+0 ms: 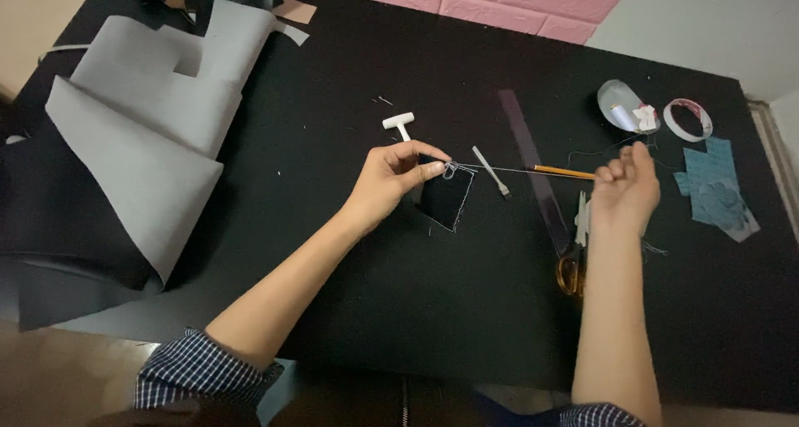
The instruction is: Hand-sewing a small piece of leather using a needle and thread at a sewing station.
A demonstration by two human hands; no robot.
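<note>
Pinching black patch [445,198] in left hand [391,181] | right hand [624,186] fisted, thread [516,170] taut between

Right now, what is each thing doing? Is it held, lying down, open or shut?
Left hand: pinching the black patch's top edge.
Black patch: held up, white stitching along its edges.
Right hand: closed in a fist.
Thread: stretched tight between the hands.
Scissors: lying flat.
Pencil: lying flat.
Grey sheet: folded over.

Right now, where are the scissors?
In the head view, the scissors lie on the black table just beside the right hand, orange handles toward the person, next to the dark ruler.
</note>
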